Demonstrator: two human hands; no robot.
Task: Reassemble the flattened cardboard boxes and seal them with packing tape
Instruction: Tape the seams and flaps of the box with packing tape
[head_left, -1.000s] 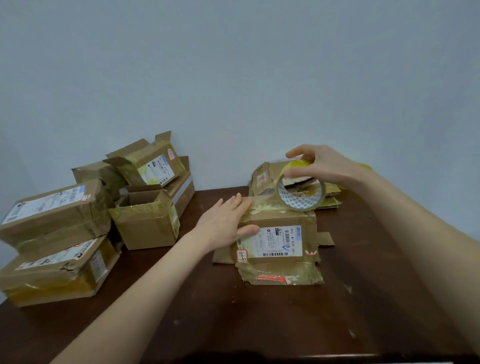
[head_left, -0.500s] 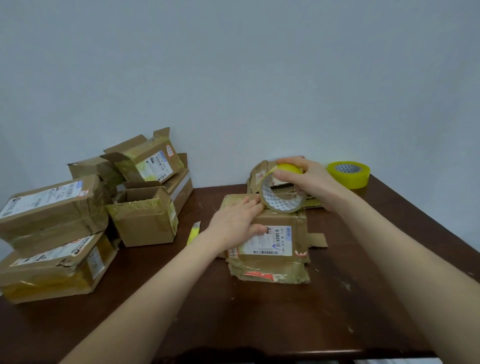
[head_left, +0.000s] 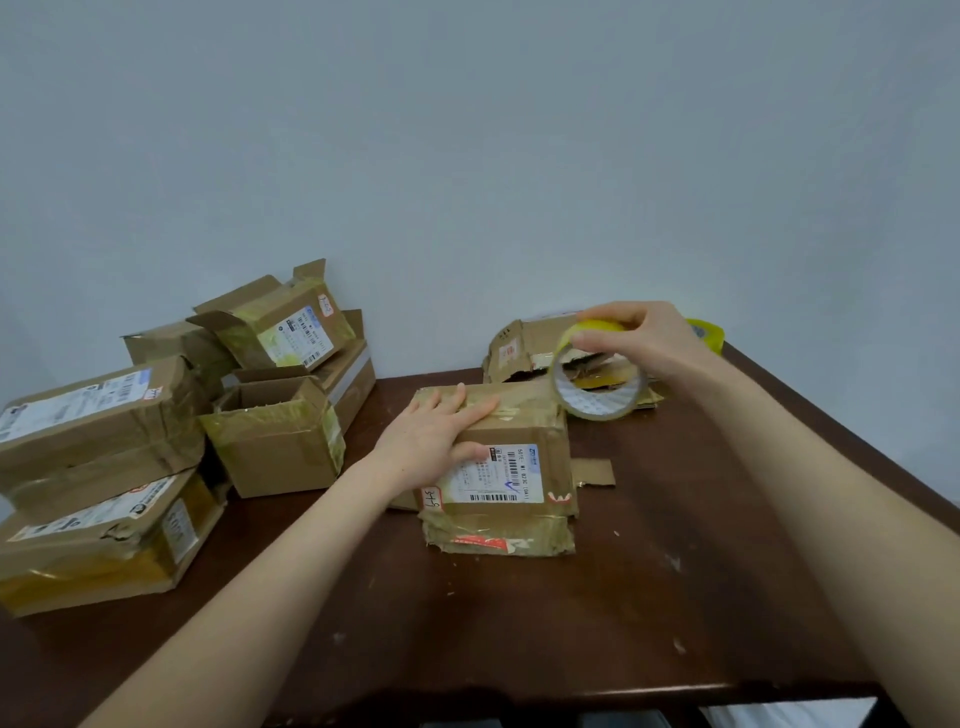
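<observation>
A small worn cardboard box (head_left: 511, 467) with a white shipping label stands in the middle of the dark wooden table (head_left: 597, 623). My left hand (head_left: 434, 439) lies flat on its top left corner, fingers straight, thumb down the front face. My right hand (head_left: 641, 340) grips a roll of yellowish packing tape (head_left: 597, 382) from above, holding it in the air just past the box's far right corner. Behind the roll lies a pile of flattened cardboard (head_left: 524, 348).
Several assembled and open boxes (head_left: 156, 431) are stacked along the left side, reaching the table's left edge. A second yellow tape roll (head_left: 707, 332) sits at the back right by the wall. Bare tabletop stretches in front of the box and to its right.
My right hand lifted the tape roll off the box top and moved it right and slightly up. My left hand stayed pressed on the box.
</observation>
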